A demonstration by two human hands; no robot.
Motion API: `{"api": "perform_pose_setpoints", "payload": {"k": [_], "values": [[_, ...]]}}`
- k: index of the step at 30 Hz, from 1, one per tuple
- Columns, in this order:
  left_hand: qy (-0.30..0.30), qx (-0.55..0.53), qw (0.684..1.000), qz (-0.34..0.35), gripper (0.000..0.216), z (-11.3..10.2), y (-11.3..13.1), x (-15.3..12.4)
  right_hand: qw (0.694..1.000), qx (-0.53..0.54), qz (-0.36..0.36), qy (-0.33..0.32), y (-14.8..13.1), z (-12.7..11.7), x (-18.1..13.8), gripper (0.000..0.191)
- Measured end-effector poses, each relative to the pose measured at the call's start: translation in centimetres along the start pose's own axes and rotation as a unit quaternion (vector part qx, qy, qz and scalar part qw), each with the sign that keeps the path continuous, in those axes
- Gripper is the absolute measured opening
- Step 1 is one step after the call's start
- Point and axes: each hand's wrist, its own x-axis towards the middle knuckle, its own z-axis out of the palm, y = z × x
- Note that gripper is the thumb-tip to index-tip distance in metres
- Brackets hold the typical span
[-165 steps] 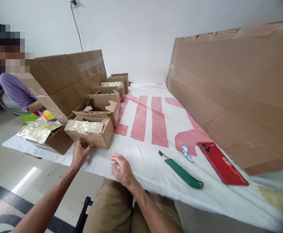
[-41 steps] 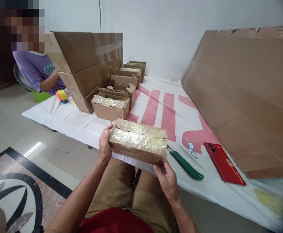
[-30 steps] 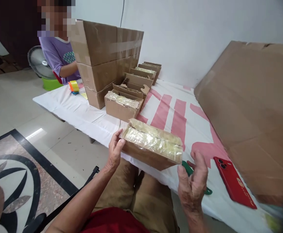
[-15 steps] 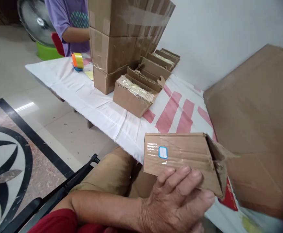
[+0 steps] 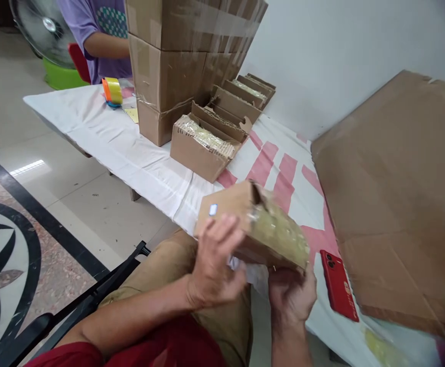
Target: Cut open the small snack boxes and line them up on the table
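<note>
A small brown cardboard box [image 5: 226, 201] is tilted above the near edge of the table. Clear wrap and a yellowish filling show at its right side, and a small blue-edged white label [image 5: 213, 209] sits on its left part. My left hand [image 5: 218, 260], slightly blurred, has its fingers against the box's lower left side, with the thumb lower down. My right hand [image 5: 293, 293] grips the box from below at its right end; some of its fingers are hidden behind the box.
A tall stack of taped boxes [image 5: 146, 71] stands on the cloth-covered table [image 5: 146, 163]. A row of open boxes [image 5: 197, 160] runs beside it. Tape rolls [image 5: 112, 92], a red phone [image 5: 339, 285] and a large cardboard sheet [image 5: 394, 204] are nearby. Across the table sits a person in purple [image 5: 107, 51].
The box has moved left and turned, bringing its wrapped side into view. My left hand has shifted left along it. My right hand and the whole phone now show.
</note>
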Motion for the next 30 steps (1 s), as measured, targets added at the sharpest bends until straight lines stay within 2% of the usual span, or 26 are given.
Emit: {"api": "perform_pose_setpoints", "payload": {"k": [3, 5, 7, 10, 13, 15, 17, 19, 20, 22, 24, 26, 28, 30], "values": [[0.091, -0.022, 0.987, -0.132, 0.071, -1.1, -4.0, -0.3, 0.999, -0.032, 0.020, -0.013, -0.9, 1.9, -0.9, 0.047], [0.114, -0.027, 0.971, -0.208, 0.068, -2.2, -6.2, -0.5, 0.997, -0.059, 0.009, -0.037, -1.2, 2.8, -1.4, 0.047], [0.115, -0.032, 0.959, -0.256, 0.076, -3.4, -7.9, -0.4, 0.996, -0.071, 0.000, -0.046, -1.3, 3.2, -1.8, 0.048], [0.059, -0.076, 0.950, -0.298, 0.090, -4.4, -9.6, 0.5, 0.996, -0.074, -0.004, -0.052, -0.9, 3.4, -1.7, 0.052], [-0.046, -0.153, 0.938, -0.307, 0.077, -4.4, -10.2, 1.3, 0.997, -0.055, 0.008, -0.044, -0.5, 3.8, -1.5, 0.062], [-0.054, -0.186, 0.930, -0.312, 0.070, -4.1, -10.3, 1.5, 0.999, -0.042, -0.002, -0.027, -0.6, 4.1, -1.8, 0.069], [-0.013, -0.208, 0.921, -0.329, 0.069, -3.8, -10.2, 1.4, 0.997, -0.049, -0.047, -0.025, -1.3, 4.4, -3.0, 0.070], [0.047, -0.241, 0.906, -0.345, 0.069, -3.7, -10.3, 1.5, 0.986, -0.097, -0.118, -0.061, -2.3, 4.8, -4.9, 0.064], [0.078, -0.268, 0.894, -0.351, 0.069, -3.8, -10.3, 1.7, 0.973, -0.134, -0.163, -0.090, -2.8, 5.1, -5.9, 0.058], [0.125, -0.328, 0.861, -0.368, 0.068, -3.9, -10.4, 2.3, 0.925, -0.211, -0.277, -0.151, -3.6, 6.1, -7.9, 0.055], [0.137, -0.376, 0.826, -0.396, 0.069, -4.3, -10.4, 2.9, 0.864, -0.253, -0.393, -0.188, -4.0, 7.1, -9.3, 0.062], [0.131, -0.396, 0.802, -0.427, 0.071, -4.7, -10.5, 3.1, 0.824, -0.263, -0.462, -0.194, -4.0, 7.9, -9.8, 0.065], [0.126, -0.400, 0.795, -0.439, 0.071, -5.0, -10.6, 3.1, 0.817, -0.261, -0.478, -0.186, -3.7, 8.3, -9.8, 0.063], [0.123, -0.388, 0.804, -0.433, 0.070, -5.1, -10.5, 3.0, 0.820, -0.248, -0.482, -0.184, -3.5, 8.3, -9.5, 0.063]]}}
